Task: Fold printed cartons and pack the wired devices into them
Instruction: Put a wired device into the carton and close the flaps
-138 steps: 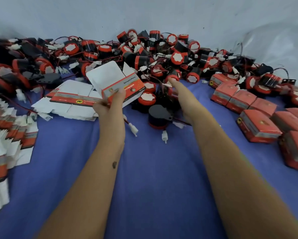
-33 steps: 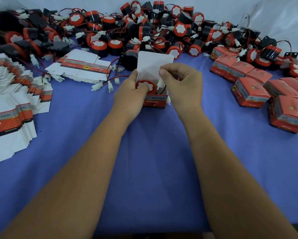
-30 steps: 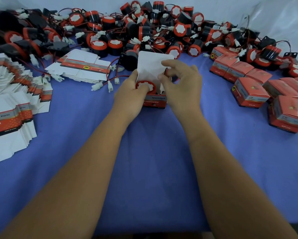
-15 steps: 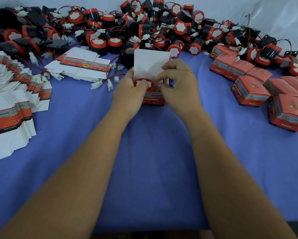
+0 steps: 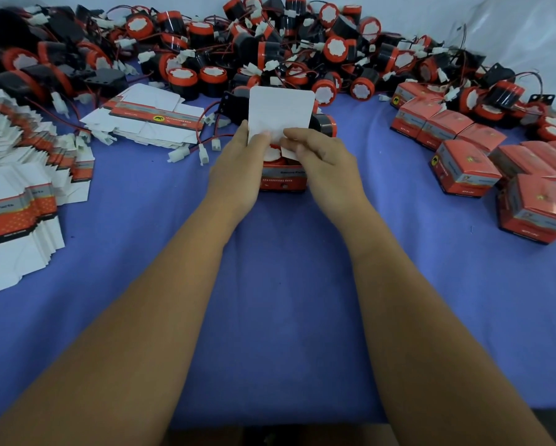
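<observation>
An open red printed carton (image 5: 283, 181) stands on the blue cloth in the middle, its white lid flap (image 5: 280, 114) upright. A red and black wired device (image 5: 274, 155) sits inside it, mostly hidden by my fingers. My left hand (image 5: 238, 169) grips the carton's left side, thumb on the left inner flap. My right hand (image 5: 326, 165) holds the right side and pinches the small white right flap over the device.
A heap of loose wired devices (image 5: 264, 53) fills the back. Flat unfolded cartons lie in a stack (image 5: 148, 120) at back left and a larger fan (image 5: 16, 188) at the left edge. Several closed red cartons (image 5: 463, 162) sit at the right.
The device's white top was exposed half a second ago; both hands have since folded the side flaps inward over it. The carton stays in the same spot.
</observation>
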The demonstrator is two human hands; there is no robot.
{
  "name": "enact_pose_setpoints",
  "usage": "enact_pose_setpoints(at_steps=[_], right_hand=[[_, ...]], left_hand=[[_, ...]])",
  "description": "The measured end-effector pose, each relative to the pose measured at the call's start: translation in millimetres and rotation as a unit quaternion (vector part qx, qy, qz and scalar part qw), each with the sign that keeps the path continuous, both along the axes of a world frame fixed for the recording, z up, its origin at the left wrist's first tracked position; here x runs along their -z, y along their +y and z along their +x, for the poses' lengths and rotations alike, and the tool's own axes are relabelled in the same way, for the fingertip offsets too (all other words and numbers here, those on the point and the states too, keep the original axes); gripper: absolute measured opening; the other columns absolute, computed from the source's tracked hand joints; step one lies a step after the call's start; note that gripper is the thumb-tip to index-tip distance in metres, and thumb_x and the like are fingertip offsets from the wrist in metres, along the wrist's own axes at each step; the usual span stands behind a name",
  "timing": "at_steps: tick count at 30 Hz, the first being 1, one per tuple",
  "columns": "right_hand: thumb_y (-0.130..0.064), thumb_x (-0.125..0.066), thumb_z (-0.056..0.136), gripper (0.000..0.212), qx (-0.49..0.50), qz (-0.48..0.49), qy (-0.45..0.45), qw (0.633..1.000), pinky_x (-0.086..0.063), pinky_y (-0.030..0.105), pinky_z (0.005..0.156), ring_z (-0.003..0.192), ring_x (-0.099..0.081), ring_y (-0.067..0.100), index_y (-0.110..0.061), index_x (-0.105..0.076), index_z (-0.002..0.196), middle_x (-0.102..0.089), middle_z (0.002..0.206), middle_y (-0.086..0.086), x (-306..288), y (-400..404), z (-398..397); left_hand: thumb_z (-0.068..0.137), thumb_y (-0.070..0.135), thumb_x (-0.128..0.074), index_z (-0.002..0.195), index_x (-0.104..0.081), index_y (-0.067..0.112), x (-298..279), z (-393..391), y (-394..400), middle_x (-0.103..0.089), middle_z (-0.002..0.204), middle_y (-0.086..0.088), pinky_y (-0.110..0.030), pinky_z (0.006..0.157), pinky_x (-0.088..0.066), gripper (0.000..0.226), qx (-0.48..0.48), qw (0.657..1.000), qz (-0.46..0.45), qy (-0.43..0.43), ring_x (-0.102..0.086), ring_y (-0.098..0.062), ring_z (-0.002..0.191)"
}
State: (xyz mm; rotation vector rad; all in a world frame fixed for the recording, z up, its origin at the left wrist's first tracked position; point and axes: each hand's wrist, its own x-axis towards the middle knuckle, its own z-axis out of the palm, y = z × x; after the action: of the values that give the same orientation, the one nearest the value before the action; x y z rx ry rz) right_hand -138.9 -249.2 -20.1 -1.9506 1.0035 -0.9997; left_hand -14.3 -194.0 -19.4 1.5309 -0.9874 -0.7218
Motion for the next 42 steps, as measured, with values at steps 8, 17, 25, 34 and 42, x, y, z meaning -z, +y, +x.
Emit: enact_pose_setpoints(at_steps=[8,17,25,34,42], right_hand=[[0.000,-0.053,0.096,0.024,0.054,0.057,-0.198,0.977,-0.054,0.017,0.076,0.091,-0.068,0.003,-0.018,-0.064,0.107,-0.072,0.089,-0.012,-6,-3,-4],[-0.016,-0.071,0.086,0.032,0.050,0.034,-0.105,0.993,-0.055,0.036,0.090,0.101,-0.066,0.005,-0.031,-0.049,0.103,-0.075,0.090,-0.014,0,0,1],[-0.016,-0.071,0.085,0.039,0.077,0.042,-0.077,0.993,-0.053,0.041,0.086,0.096,-0.063,0.014,-0.023,-0.045,0.113,-0.071,0.093,-0.012,0,-1,7],[0.005,-0.049,0.090,0.033,0.022,-0.010,-0.086,0.996,-0.048,0.022,0.077,0.086,-0.057,0.007,-0.022,-0.066,0.098,-0.063,0.093,-0.014,0,3,5],[0.001,-0.050,0.090,0.024,-0.012,0.131,-0.157,0.979,-0.049,0.012,0.066,0.092,-0.063,0.001,-0.004,-0.074,0.093,-0.070,0.106,0.001,-6,3,-4]], left_hand=[[0.079,0.036,-0.055,0.133,-0.054,0.033,3,3,1,-0.066,0.115,0.013,-0.040,0.096,-0.052,0.054,0.005,0.998,-0.008,-0.070,-0.062,-0.010,0.106],[0.093,0.038,-0.042,0.107,-0.067,0.029,0,2,-1,-0.073,0.102,0.001,-0.038,0.088,-0.055,0.030,0.001,0.996,-0.024,0.085,-0.069,-0.018,0.096],[0.101,0.019,-0.038,0.086,-0.076,0.022,-5,20,1,-0.073,0.071,0.008,-0.019,0.060,-0.050,0.041,0.026,0.982,-0.083,0.165,-0.067,-0.002,0.064],[0.086,-0.003,-0.063,0.089,-0.064,0.031,6,18,-1,-0.065,0.088,0.019,-0.017,0.070,-0.053,0.034,-0.049,0.991,-0.120,-0.028,-0.062,0.006,0.080],[0.089,0.006,-0.057,0.086,-0.076,0.012,-2,30,1,-0.074,0.076,0.001,-0.022,0.060,-0.055,0.020,-0.060,0.981,-0.054,0.178,-0.070,-0.010,0.072]])
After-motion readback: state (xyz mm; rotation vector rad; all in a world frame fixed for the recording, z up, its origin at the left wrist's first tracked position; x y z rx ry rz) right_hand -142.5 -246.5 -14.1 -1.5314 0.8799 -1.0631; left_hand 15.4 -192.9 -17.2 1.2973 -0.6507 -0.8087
